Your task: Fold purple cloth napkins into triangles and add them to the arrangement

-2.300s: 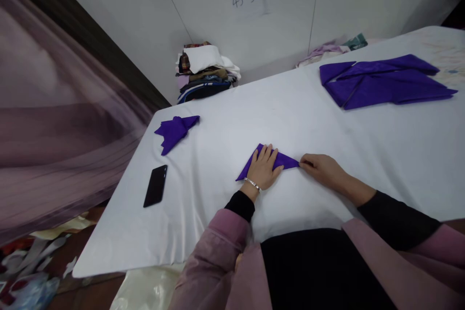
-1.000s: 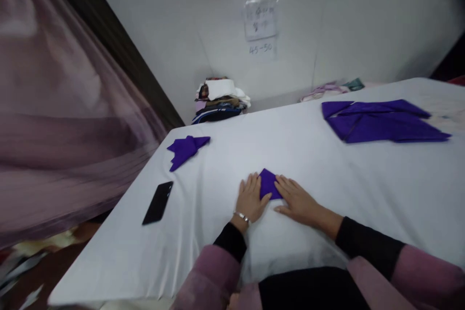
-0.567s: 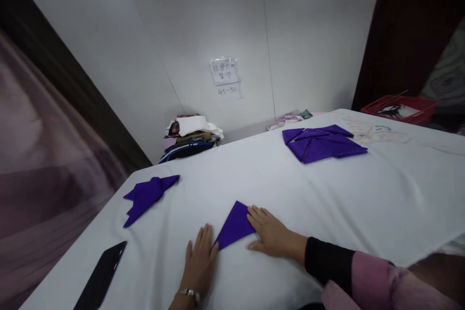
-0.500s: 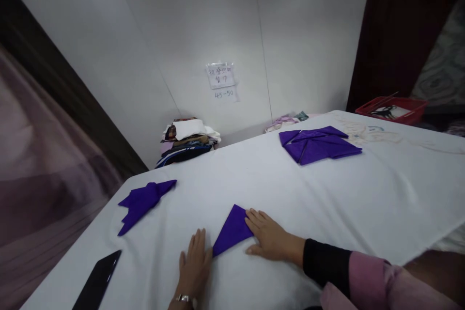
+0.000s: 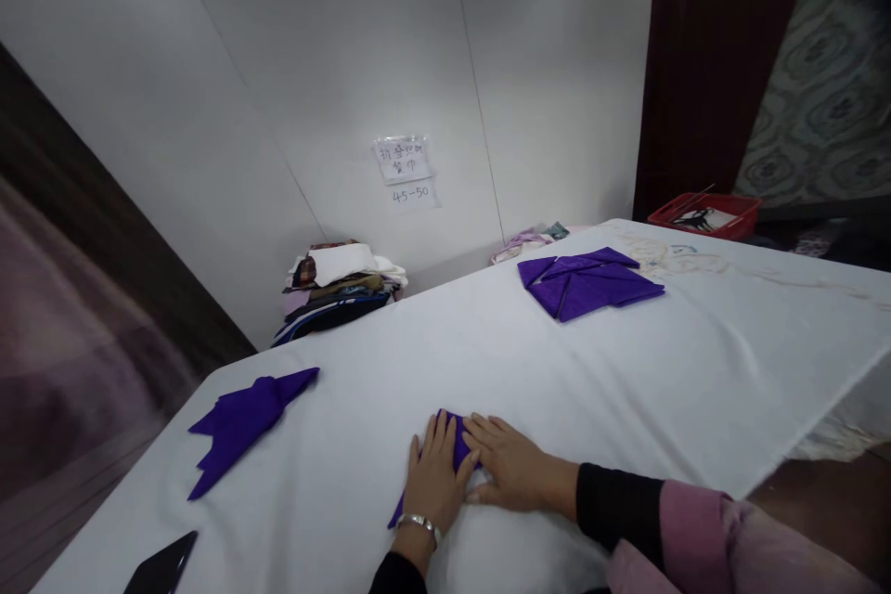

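Note:
A purple napkin (image 5: pixel 460 445), folded into a triangle, lies on the white tablecloth in front of me, mostly covered by my hands. My left hand (image 5: pixel 435 478) rests flat on its middle with the fingers stretched out; a metal bracelet or watch is on the wrist. At the napkin's right side my right hand (image 5: pixel 511 464) lies flat too, its fingertips on the cloth's edge and its thumb near the left thumb. To the left lies another purple napkin (image 5: pixel 247 418), folded into a shape with pointed tails.
Several folded purple napkins (image 5: pixel 585 283) lie at the table's far right. A black flat object (image 5: pixel 163 566) is at the near left. Behind the table are a clothes pile (image 5: pixel 341 283) and a red basket (image 5: pixel 738 213). A handwritten sign (image 5: pixel 405 169) hangs on the wall.
My left hand has moved right, from the napkin's left tip onto its middle. My right hand stays at the right side. The camera view has shifted slightly.

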`<state>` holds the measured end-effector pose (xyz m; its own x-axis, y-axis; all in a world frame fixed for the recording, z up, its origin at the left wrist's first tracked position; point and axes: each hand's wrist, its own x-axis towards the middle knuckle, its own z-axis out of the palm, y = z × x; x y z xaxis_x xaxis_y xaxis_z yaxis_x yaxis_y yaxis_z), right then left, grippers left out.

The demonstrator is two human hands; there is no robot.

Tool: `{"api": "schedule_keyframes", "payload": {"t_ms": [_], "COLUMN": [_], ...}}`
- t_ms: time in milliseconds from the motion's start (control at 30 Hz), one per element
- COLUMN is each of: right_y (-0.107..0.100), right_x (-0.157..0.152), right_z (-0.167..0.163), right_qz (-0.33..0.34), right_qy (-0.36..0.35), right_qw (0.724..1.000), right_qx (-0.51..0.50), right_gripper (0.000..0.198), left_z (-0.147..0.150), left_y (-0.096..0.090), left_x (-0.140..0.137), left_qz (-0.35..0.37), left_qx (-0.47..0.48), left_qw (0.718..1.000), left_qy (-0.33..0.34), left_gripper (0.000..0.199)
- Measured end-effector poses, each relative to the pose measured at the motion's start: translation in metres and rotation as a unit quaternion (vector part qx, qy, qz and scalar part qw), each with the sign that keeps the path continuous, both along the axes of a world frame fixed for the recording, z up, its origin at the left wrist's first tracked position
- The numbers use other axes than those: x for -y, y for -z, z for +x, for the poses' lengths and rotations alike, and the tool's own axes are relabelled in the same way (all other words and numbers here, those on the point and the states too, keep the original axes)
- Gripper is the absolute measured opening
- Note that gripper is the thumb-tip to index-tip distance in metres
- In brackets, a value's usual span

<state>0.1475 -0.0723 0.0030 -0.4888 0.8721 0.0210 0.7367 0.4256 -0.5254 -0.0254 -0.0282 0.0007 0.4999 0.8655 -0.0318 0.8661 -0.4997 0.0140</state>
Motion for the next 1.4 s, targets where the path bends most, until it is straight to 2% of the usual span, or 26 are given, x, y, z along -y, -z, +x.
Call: {"api": "schedule_keyframes", "payload": {"t_ms": [267, 500, 600, 700, 800, 867, 1000, 1167, 1400], "right_y": [-0.007, -0.002, -0.007, -0.027, -0.049, -0.055, -0.045, -0.024, -0.029], "right_x": [0.018, 0.036, 0.042, 0.039, 0.023, 0.007, -0.023, -0.035, -0.031], "right_z": [0.026, 0.055, 0.062, 0.05, 0.019, -0.005, -0.035, -0.033, -0.03], "right_qz": [0.003, 0.007, 0.009, 0.032, 0.057, 0.053, 0.023, -0.003, 0.005], "right_qy": [0.014, 0.021, 0.042, 0.044, 0.008, -0.017, -0.039, -0.039, -0.034], "right_qw": [1.0, 0.999, 0.998, 0.998, 0.998, 0.998, 0.998, 0.997, 0.995], "right_qx": [-0.009, 0.023, 0.039, 0.041, 0.012, -0.013, -0.053, -0.073, -0.094], "right_gripper": [0.088, 0.081, 0.081, 0.084, 0.086, 0.09, 0.091, 0.091, 0.089], "left_z": [0.001, 0.003, 0.004, 0.005, 0.005, 0.004, 0.003, 0.004, 0.001], "left_y": [0.001, -0.003, -0.006, -0.007, -0.007, -0.006, -0.005, -0.007, -0.003], "left_x": [0.001, 0.003, 0.004, 0.005, 0.005, 0.004, 0.005, 0.005, 0.0], "left_qz": [-0.002, -0.009, -0.007, -0.006, -0.005, -0.016, -0.016, -0.014, -0.029], "left_qx": [0.006, -0.002, 0.001, 0.0, -0.011, -0.024, -0.038, -0.052, -0.061], "left_qw": [1.0, 1.0, 1.0, 1.0, 1.0, 1.0, 0.999, 0.998, 0.998], "left_qy": [0.004, -0.007, -0.006, -0.004, -0.005, 0.003, 0.014, 0.016, 0.016], "left_gripper": [0.07, 0.069, 0.069, 0.068, 0.064, 0.059, 0.058, 0.061, 0.06]}}
